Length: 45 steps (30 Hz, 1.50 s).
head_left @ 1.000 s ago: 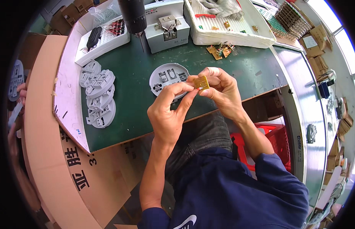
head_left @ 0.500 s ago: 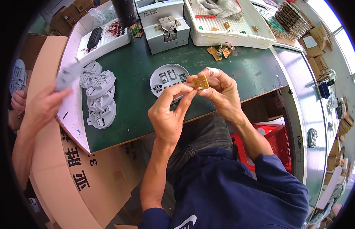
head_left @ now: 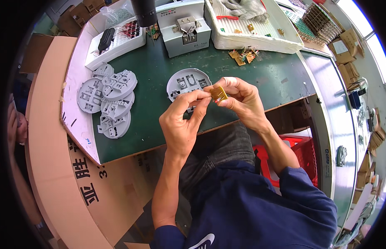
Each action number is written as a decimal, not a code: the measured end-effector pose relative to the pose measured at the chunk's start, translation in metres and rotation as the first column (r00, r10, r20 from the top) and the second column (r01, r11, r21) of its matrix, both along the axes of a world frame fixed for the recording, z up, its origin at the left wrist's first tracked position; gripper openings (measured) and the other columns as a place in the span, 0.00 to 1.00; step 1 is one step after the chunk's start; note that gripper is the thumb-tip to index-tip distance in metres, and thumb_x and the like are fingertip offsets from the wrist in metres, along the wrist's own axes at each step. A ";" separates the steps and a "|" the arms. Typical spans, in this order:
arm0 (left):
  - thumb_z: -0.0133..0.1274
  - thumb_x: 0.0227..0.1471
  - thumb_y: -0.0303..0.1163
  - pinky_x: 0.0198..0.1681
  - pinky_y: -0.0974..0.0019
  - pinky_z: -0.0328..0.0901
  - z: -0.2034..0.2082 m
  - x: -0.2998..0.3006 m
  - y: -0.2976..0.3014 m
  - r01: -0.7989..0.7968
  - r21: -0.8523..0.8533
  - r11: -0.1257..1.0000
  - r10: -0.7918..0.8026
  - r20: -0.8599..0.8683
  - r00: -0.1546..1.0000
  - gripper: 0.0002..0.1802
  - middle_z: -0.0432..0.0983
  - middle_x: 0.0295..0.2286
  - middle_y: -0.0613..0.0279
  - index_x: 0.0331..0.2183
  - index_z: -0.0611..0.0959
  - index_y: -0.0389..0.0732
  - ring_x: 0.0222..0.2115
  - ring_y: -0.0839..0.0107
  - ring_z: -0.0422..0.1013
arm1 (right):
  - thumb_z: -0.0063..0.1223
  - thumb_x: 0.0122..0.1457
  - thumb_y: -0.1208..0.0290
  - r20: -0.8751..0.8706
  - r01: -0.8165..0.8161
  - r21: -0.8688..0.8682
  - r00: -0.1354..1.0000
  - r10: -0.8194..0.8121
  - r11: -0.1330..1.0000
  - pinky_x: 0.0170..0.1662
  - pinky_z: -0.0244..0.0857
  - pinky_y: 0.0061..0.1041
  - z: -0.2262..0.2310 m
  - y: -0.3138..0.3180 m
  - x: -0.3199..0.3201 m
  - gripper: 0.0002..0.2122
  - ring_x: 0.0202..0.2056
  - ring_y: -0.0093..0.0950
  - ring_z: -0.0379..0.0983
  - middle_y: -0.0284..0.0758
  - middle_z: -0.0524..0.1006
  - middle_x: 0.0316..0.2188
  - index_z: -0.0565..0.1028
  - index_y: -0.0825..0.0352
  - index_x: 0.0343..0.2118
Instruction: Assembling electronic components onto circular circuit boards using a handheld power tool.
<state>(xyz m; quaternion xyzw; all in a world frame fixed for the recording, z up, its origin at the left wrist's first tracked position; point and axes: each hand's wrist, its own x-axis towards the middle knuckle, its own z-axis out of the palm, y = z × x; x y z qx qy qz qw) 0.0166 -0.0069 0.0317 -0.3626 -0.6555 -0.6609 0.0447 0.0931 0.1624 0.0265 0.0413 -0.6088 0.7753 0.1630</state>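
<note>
A small yellow-brown circuit board [head_left: 220, 94] is gripped at its right side by the thumb and fingers of my right hand [head_left: 244, 99]. My left hand [head_left: 179, 120] is closed in a pinch at the board's left edge; what its fingertips hold is hidden. A tiny red and white part [head_left: 217, 100] shows at the board's lower edge. Just behind my hands, a round grey plastic base [head_left: 183, 79] with moulded slots lies on the green bench, partly covered by my fingers.
Several similar grey bases [head_left: 118, 85] overlap at the bench's left. Behind stand a grey machine [head_left: 184, 41], a foam tray [head_left: 259, 43] with gloves, and another tray [head_left: 93, 62] with red-wired parts. Loose boards [head_left: 238, 58] lie near the foam tray. A co-worker's arm [head_left: 25, 182] is at far left.
The co-worker's hand has drawn back left, and another grey base now lies at the pile's left side. The circuit board has tilted slightly in my fingers. The whole view has shifted a little.
</note>
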 end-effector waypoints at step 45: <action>0.75 0.39 0.50 0.61 0.48 0.63 -0.019 -0.031 0.005 -0.199 -0.502 0.842 0.086 -0.238 0.967 0.59 0.62 0.60 0.37 0.61 0.66 0.24 0.59 0.42 0.62 | 0.63 0.55 0.78 -0.117 0.133 0.972 0.989 -0.089 0.196 0.44 0.74 0.39 0.018 0.025 -0.088 0.16 0.42 0.46 0.79 0.45 0.81 0.40 0.79 0.70 0.47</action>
